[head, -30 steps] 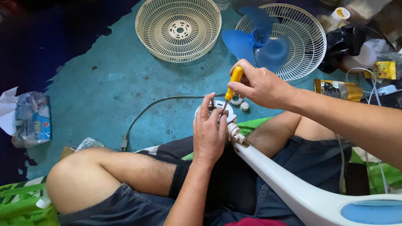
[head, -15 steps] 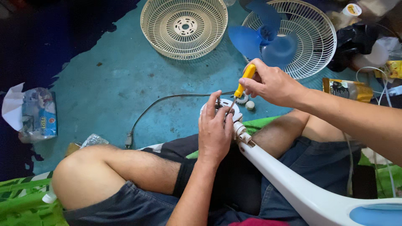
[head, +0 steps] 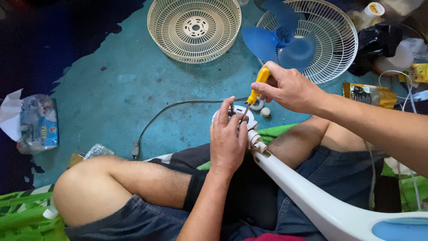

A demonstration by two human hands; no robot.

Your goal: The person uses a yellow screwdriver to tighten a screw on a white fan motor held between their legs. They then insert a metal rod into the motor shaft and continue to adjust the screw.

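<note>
A crumpled plastic bag [head: 38,122] lies at far left on the teal floor [head: 111,89], with a cream fan grille [head: 194,27] beyond. At centre the left hand [head: 228,138] wraps the white fan motor head [head: 247,117] atop the fan stand [head: 312,196] across the lap. The right hand [head: 287,89] grips a yellow-handled screwdriver [head: 256,89], tip down on the head; the blue fan blade [head: 285,40] lies behind.

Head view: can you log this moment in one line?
left hand steadies fan motor | right hand holds yellow screwdriver, tip on motor
</note>
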